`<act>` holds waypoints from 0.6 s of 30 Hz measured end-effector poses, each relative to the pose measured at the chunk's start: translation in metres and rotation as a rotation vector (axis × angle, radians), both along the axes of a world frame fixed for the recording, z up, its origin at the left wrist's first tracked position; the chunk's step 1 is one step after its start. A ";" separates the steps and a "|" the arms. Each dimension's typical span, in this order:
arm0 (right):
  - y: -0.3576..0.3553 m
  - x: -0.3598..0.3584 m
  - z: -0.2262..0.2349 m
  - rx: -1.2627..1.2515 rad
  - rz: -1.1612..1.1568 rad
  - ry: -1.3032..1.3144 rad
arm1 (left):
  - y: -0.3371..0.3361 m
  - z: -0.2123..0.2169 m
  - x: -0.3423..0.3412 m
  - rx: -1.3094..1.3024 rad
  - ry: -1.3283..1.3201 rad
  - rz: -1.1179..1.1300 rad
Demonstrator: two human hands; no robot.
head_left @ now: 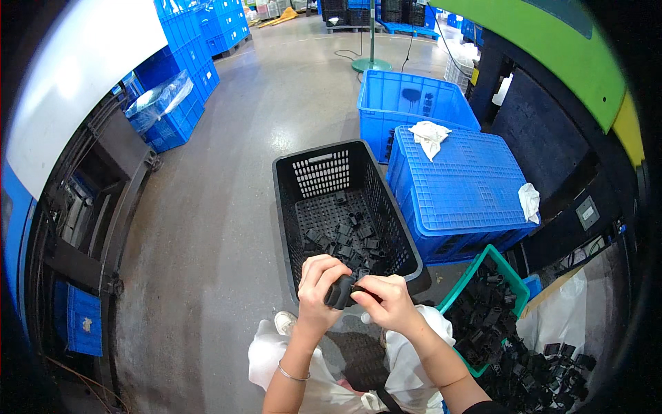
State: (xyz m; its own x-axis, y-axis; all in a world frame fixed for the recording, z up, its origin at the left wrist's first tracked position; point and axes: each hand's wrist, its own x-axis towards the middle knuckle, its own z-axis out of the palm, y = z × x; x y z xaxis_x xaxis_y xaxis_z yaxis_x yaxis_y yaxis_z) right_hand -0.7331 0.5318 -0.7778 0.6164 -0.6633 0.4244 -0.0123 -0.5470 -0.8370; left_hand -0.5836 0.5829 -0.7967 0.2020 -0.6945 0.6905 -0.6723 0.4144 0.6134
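Above the near end of a large black crate [284, 228], my two hands meet at a small black plastic part [339, 292]. My left hand [317, 286] is closed round its left side, the thumb hidden behind it. Fingers and thumb of my right hand [389, 301] pinch at the part's right edge; whether they grip the same piece or a smaller one cannot be made out. Several similar black parts [345, 238] lie loose on the crate's perforated bottom.
To the right stand a lidded blue bin [455, 183] with white cloths [429, 138] on it and an open blue bin [379, 103]. A green crate [452, 297] of black parts is at the near right, beside a heap of parts [534, 379]. Machines flank both sides.
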 end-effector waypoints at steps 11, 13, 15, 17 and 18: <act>-0.011 -0.005 -0.003 -0.080 0.087 0.000 | -0.001 -0.004 0.002 0.067 0.012 -0.027; -0.011 -0.004 -0.004 -0.084 0.078 -0.003 | -0.002 -0.004 0.003 0.059 0.009 -0.031; -0.009 -0.002 -0.006 -0.088 0.066 -0.008 | -0.002 -0.004 0.002 0.056 0.003 -0.016; -0.004 0.001 -0.006 -0.051 0.026 -0.032 | 0.000 -0.002 0.001 0.051 -0.005 -0.001; -0.002 0.002 -0.006 -0.054 0.022 -0.035 | 0.000 -0.002 0.000 0.042 -0.011 0.022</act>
